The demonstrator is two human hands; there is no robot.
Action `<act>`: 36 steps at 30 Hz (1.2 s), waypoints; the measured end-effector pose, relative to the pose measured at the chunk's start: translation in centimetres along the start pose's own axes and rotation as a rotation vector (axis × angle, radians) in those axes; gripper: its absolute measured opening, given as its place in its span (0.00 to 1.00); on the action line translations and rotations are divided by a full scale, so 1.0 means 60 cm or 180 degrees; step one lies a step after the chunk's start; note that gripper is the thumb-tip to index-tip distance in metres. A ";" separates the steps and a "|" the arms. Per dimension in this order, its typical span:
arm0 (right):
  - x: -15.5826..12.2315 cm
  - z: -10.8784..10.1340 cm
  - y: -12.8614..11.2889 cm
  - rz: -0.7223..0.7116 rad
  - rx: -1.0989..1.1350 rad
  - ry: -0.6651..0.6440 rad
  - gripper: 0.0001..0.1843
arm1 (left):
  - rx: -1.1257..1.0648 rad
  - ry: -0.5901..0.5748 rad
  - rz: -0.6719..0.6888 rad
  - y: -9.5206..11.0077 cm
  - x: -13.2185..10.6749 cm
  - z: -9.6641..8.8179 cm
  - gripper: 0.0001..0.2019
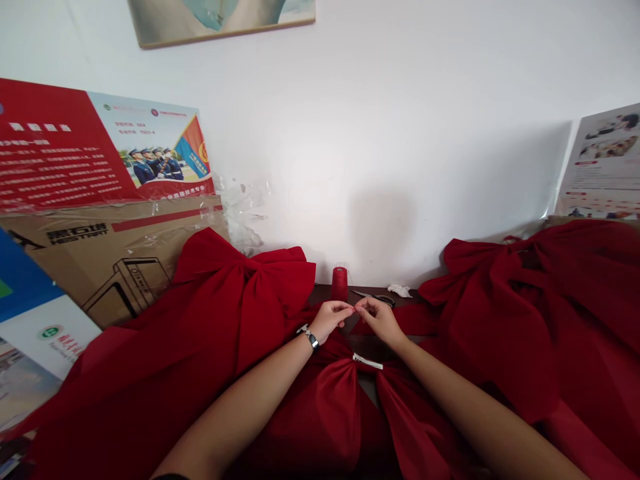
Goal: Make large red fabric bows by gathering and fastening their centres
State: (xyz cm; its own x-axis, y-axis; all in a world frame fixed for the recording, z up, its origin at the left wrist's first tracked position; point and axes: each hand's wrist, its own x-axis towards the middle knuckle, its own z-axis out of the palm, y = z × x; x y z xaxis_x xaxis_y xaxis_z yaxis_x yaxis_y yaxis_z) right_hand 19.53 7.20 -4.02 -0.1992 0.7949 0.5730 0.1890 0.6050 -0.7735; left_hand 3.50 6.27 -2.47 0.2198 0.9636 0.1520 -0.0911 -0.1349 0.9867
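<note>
Side bows [245, 273] look formed, front cloth [335, 407] just gathered; my left hand [329, 321] and right hand [380, 319] pinched, contents unclear.

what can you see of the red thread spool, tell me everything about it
The red thread spool is roughly cylindrical, closely wound with red thread, with a pale top. Thin, pin-like shapes rise around that top. It stands upright on the dark tabletop, in front of the white wall, with scissors lying just right of it. Neither the left hand nor the right hand grips it; its foot is hard to make out.
</note>
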 end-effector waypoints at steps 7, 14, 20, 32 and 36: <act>-0.001 -0.003 -0.006 -0.0148 -0.0111 0.0014 0.08 | -0.0010 0.0001 -0.0010 -0.002 0.002 0.000 0.16; -0.002 -0.002 -0.005 -0.0184 -0.0417 -0.0020 0.07 | -0.0025 -0.0018 -0.0016 -0.003 0.004 0.000 0.14; 0.000 -0.002 -0.002 -0.0186 -0.0442 -0.0035 0.07 | -0.0014 -0.0041 -0.0009 -0.003 0.005 0.000 0.13; 0.003 -0.005 -0.004 -0.0350 -0.0728 0.0020 0.06 | 0.0015 -0.0061 -0.0016 -0.005 0.005 -0.001 0.14; 0.004 -0.004 -0.002 -0.0281 -0.0522 0.0016 0.07 | 0.0015 -0.0064 -0.0012 -0.005 0.005 -0.001 0.15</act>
State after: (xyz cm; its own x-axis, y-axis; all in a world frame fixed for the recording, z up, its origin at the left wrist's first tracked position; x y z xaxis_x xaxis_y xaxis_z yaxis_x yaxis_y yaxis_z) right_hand 19.66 7.35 -3.74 -0.2173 0.7384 0.6384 0.3253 0.6714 -0.6659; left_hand 3.54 6.62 -2.70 0.2395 0.9593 0.1494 -0.0856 -0.1324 0.9875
